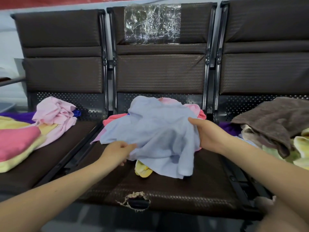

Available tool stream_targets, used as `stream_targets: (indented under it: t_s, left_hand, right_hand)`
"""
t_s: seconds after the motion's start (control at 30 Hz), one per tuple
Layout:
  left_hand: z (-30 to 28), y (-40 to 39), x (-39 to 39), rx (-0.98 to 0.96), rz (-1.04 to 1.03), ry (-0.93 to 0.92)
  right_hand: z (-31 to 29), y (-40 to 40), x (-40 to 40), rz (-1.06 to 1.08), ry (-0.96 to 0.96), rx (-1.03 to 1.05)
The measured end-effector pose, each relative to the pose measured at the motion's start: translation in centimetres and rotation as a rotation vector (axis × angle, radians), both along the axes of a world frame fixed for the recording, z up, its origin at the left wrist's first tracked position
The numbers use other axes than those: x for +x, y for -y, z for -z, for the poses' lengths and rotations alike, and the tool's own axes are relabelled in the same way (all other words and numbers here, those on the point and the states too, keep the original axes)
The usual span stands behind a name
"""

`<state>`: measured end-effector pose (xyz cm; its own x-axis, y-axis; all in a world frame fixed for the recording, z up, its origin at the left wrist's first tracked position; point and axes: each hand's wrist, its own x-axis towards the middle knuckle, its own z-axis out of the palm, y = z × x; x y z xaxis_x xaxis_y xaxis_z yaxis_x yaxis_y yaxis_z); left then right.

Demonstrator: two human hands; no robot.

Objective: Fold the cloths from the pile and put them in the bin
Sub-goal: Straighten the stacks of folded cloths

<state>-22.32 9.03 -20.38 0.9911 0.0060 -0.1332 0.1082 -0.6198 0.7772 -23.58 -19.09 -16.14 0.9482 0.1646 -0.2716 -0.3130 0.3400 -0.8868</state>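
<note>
A crumpled light blue cloth (pixel 150 131) lies on top of a pile on the middle seat. Pink cloths (pixel 194 108) and a yellow cloth (pixel 143 169) peek out from under it. My left hand (pixel 117 152) pinches the blue cloth's lower left edge. My right hand (pixel 205 133) grips its right side, thumb on top. No bin can be made out.
Three dark brown bench seats (pixel 167 186) stand in a row, the middle one torn at its front edge. The left seat holds a light pink heap (pixel 55 114) and stacked pink and yellow cloths (pixel 15 144). The right seat carries a brown towel (pixel 274 121) over pale yellow cloths.
</note>
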Motion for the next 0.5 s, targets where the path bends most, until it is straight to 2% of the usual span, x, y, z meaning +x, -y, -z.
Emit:
stream_targets:
  t_s: [0.07, 0.1, 0.23, 0.3, 0.33, 0.37, 0.4, 0.47, 0.5]
  left_hand:
    - [0.3, 1.3, -1.0, 0.026, 0.132, -0.147]
    - [0.7, 1.9, -1.2, 0.064, 0.186, -0.154]
    - [2.5, 3.7, -1.0, 0.204, 0.276, 0.035]
    - [3.0, 4.6, -0.7, 0.226, 0.268, 0.14]
    - [3.1, 5.0, -0.4, 0.228, 0.246, 0.169]
    - [3.3, 5.2, -0.2, 0.235, 0.219, 0.18]
    - [3.5, 5.4, 0.1, 0.251, 0.21, 0.185]
    - [3.9, 5.4, 0.8, 0.293, 0.27, 0.195]
    - [4.0, 5.3, 1.2, 0.312, 0.331, 0.196]
  right_hand:
    - [-0.7, 0.1, -0.2, 0.03, 0.033, 0.056]
    - [-0.9, 0.3, -0.2, 0.035, 0.04, 0.075]
    - [-1.2, 1.5, -0.4, 0.056, 0.035, 0.109]
    - [-1.1, 2.1, -0.2, 0.055, 0.079, 0.049]
    - [-0.8, 2.5, 0.0, 0.081, 0.109, -0.064]
    - [-0.3, 3.0, 0.2, 0.135, 0.143, -0.282]
    - [0.3, 3.6, 0.4, 0.176, 0.186, -0.62]
    - [1.7, 5.1, 0.9, 0.05, 0.299, -1.284]
    - [2.4, 5.7, 1.0, -0.062, 0.324, -1.456]
